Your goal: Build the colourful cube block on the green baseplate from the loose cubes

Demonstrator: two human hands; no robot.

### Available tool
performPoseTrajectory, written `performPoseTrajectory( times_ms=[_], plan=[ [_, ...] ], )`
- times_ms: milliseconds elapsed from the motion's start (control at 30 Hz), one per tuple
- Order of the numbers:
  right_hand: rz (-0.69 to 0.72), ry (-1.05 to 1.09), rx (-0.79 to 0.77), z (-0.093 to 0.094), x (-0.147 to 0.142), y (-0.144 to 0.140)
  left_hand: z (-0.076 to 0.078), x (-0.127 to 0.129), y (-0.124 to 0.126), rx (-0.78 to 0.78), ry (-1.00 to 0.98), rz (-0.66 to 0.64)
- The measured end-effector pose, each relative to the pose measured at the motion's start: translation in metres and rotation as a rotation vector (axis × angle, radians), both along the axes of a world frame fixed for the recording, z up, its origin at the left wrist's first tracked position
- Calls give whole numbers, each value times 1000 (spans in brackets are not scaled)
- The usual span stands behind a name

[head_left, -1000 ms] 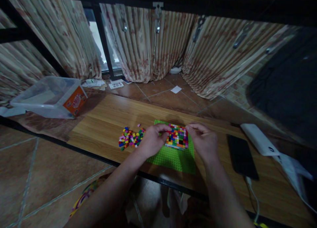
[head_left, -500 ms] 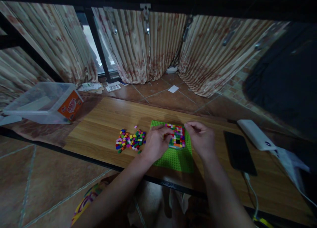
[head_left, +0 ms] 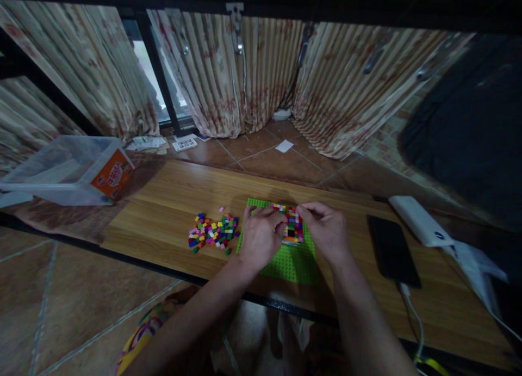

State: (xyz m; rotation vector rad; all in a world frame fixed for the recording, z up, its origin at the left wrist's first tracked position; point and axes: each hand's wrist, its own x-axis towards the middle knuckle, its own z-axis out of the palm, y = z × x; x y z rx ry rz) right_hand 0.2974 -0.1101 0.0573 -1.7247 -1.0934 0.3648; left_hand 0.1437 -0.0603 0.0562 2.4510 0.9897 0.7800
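A green studded baseplate (head_left: 291, 264) lies on the wooden table, carrying a low block of multicoloured building bricks (head_left: 292, 229). My left hand (head_left: 263, 235) reaches over the left part of this block, thumb and forefinger pinched at its surface. Whatever is between those fingertips is hidden. At the block's upper right edge is my right hand (head_left: 326, 227), its thumb and forefinger also closed together; I cannot make out anything in them. Left of the baseplate, a loose pile of small coloured bricks (head_left: 212, 232) is spread on the wood, with a pink brick (head_left: 221, 209) a little apart.
A black phone (head_left: 393, 251) with a white cable (head_left: 415, 310) lies at the right, beside a white power bank (head_left: 420, 221). On the left stands a clear plastic box (head_left: 73, 169) with an orange label. Curtains (head_left: 261, 76) hang behind the table (head_left: 163, 202).
My right hand has moved left, to the edge of the brick block. My left hand has turned slightly, its fingers still pinched over the block. The view has shifted a little.
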Motion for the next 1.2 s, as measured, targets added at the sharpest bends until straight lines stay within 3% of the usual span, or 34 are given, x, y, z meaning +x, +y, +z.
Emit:
performPoseTrajectory(
  times_ms=[400, 800, 1200],
  plan=[
    [116, -114, -57, -4, 1, -1, -1, 3, -3, 16, 42, 74],
    [74, -37, -169, -6, -1, 1, 2, 2, -4, 60, 90, 77],
    [80, -7, -132, -9, -4, 3, 3, 3, -6, 77, 107, 67]
  ],
)
